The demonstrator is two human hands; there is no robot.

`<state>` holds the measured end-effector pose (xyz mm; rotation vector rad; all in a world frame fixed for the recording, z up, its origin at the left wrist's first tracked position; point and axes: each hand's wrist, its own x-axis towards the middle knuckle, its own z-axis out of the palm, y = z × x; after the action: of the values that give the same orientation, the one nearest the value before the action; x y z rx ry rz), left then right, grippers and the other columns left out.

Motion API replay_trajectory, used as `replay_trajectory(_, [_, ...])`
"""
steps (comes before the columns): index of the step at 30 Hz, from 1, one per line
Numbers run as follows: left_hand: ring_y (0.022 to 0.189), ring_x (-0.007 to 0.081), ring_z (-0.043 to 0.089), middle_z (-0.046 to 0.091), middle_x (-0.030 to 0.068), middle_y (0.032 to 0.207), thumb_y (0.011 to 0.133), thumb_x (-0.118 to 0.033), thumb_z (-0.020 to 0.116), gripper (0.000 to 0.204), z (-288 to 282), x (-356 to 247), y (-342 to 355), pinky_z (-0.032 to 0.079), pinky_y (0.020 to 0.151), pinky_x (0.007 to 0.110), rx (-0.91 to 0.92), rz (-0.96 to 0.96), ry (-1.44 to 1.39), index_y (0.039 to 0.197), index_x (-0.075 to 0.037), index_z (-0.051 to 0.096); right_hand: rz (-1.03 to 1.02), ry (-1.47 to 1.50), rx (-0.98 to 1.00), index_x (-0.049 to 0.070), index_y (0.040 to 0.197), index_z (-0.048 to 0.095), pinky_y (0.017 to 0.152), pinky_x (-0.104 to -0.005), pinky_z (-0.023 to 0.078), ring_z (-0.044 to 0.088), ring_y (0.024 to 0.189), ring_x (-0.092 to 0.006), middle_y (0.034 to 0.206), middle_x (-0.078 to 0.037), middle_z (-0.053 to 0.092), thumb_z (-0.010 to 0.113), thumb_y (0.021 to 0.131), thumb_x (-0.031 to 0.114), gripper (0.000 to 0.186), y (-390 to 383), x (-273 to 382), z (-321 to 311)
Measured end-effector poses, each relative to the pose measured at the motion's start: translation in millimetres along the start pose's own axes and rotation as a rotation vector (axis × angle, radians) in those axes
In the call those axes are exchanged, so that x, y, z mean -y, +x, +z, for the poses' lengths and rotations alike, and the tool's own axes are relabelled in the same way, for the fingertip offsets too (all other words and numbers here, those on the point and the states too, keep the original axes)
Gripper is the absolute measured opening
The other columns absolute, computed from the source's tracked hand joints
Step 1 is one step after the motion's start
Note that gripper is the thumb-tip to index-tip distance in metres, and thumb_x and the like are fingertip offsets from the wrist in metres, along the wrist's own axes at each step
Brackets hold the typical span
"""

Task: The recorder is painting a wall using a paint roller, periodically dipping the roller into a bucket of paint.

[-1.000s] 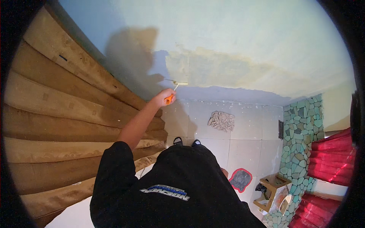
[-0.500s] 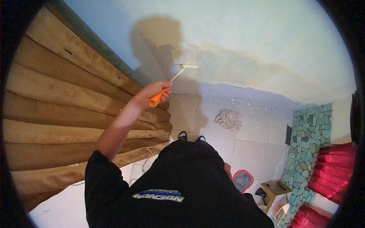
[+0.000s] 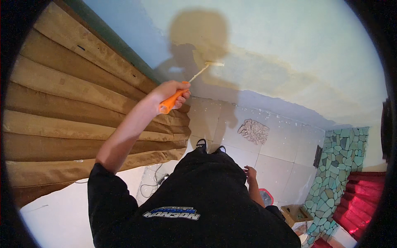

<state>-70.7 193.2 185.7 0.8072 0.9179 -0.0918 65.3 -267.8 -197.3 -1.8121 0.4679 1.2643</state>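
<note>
My left hand [image 3: 167, 90] is closed round the orange handle of a paint roller [image 3: 170, 102]. The roller's thin frame reaches up and away to a narrow pale roller head, which appears to be against the wall [image 3: 289, 45]. Around it the wall shows patchy pale green, yellowish and grey-blue paint, partly under my shadow. Low by my right side hangs my right hand [image 3: 250, 173], fingers loosely apart with nothing seen in them. Behind that forearm is a red-rimmed tray [image 3: 268, 196] with a grey inside, partly hidden.
A crumpled cloth [image 3: 253, 131] lies on the paint-speckled tile floor [image 3: 275, 165]. Brown curtains [image 3: 91, 99] hang close on the left. To the right stand a green stone-clad wall [image 3: 331, 165], a wooden box [image 3: 294, 215] and red curtains [image 3: 359, 194]. A cable [image 3: 144, 191] lies on the floor at lower left.
The roller head has moved a little up and right along the wall. My right hand has come out from beside my body, and its forearm now covers part of the red-rimmed tray.
</note>
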Motion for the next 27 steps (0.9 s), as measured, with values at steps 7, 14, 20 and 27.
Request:
replay_trajectory(7, [0.042, 0.0067, 0.037, 0.040, 0.0015, 0.060, 0.083, -0.016, 0.046, 0.018, 3.2, 42.6, 111.0, 0.035, 0.035, 0.017, 0.009, 0.001, -0.035, 0.070, -0.008, 0.035, 0.080, -0.011, -0.059, 0.007, 0.084, 0.057, 0.053, -0.0296, 0.043, 0.051, 0.061, -0.0151, 0.074, -0.007, 0.057, 0.052, 0.075, 0.024, 0.020, -8.1, -26.7, -44.5])
replay_trajectory(14, [0.042, 0.0059, 0.039, 0.041, 0.0011, 0.057, 0.083, -0.018, 0.044, 0.019, 7.0, 76.1, 182.0, 0.037, 0.035, 0.017, -0.078, -0.039, 0.005, 0.070, -0.007, 0.038, -0.021, 0.027, -0.032, 0.004, 0.090, 0.055, 0.055, -0.0319, 0.045, 0.055, 0.065, -0.0189, 0.077, -0.010, 0.057, 0.050, 0.076, 0.025, 0.025, -11.2, -39.3, -78.7])
replay_trajectory(20, [0.041, 0.0061, 0.040, 0.042, 0.0008, 0.057, 0.083, -0.019, 0.045, 0.020, 6.9, 76.8, 185.6, 0.038, 0.035, 0.018, -0.081, -0.012, 0.043, 0.068, -0.007, 0.039, -0.174, -0.149, -0.059, 0.005, 0.088, 0.056, 0.054, -0.0312, 0.045, 0.053, 0.062, -0.0176, 0.076, -0.009, 0.056, 0.051, 0.076, 0.025, 0.024, -10.9, -38.2, -78.8])
replay_trajectory(27, [0.041, 0.0049, 0.037, 0.041, -0.0002, 0.059, 0.086, -0.020, 0.043, 0.019, 23.9, 40.1, 107.7, 0.035, 0.033, 0.016, -0.011, -0.075, -0.070, 0.072, -0.008, 0.039, -0.072, -0.138, -0.092, 0.007, 0.085, 0.057, 0.053, -0.0302, 0.043, 0.050, 0.057, -0.0147, 0.070, -0.005, 0.055, 0.052, 0.075, 0.024, 0.021, -19.8, -15.0, -65.9])
